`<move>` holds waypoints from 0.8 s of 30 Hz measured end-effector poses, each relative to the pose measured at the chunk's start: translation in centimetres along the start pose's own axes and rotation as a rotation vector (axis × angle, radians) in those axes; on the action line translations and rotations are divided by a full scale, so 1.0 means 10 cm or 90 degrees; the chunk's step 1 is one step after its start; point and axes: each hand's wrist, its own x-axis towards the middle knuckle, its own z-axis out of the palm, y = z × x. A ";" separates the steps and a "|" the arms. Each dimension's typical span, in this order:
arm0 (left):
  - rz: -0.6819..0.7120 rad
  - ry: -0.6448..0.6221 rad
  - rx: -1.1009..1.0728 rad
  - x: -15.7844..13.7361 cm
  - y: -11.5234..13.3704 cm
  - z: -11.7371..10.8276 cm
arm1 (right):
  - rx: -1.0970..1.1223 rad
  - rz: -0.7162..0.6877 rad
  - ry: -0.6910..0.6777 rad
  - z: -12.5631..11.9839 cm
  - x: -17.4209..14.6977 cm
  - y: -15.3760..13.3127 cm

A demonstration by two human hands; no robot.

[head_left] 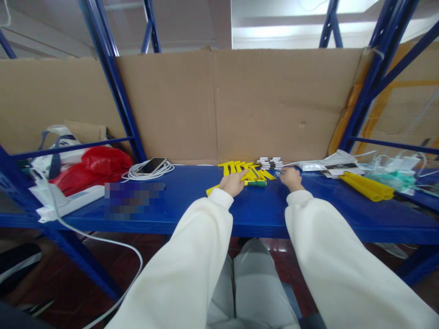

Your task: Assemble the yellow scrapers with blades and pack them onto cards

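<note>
My left hand (233,183) is closed around a yellow plastic piece (211,189); its end sticks out to the left of the hand. Just right of those fingers lies a screwdriver (256,183) with a green and yellow handle. Behind, several yellow T-shaped plastic pieces (235,167) lie in a row, with more in a loose heap (265,174). My right hand (292,178) has its fingers drawn together over small shiny parts (278,173) on the shelf; what its fingertips hold is too small to make out.
Small white-and-black boxes (270,163) are stacked against the cardboard wall (254,105). To the right lie rolled yellow sheets (366,186) and plastic bags (394,176). A phone (152,165) on a coiled white cable (164,170), a red bag (99,167) and a power strip (75,202) are left on the blue shelf (192,201).
</note>
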 end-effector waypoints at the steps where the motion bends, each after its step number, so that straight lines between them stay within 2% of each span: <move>1: 0.001 -0.002 0.000 0.00 0.00 0.00 | -0.035 0.003 -0.016 0.01 0.00 0.04; 5: 0.029 -0.020 0.001 0.00 0.00 0.01 | -0.120 -0.016 -0.064 0.05 0.01 0.11; 10: 0.050 -0.044 -0.007 0.01 -0.01 0.03 | -0.161 -0.023 -0.117 0.07 0.01 0.11; 24: 0.053 -0.022 -0.016 0.02 -0.02 0.08 | -0.195 0.001 -0.122 0.02 -0.02 0.11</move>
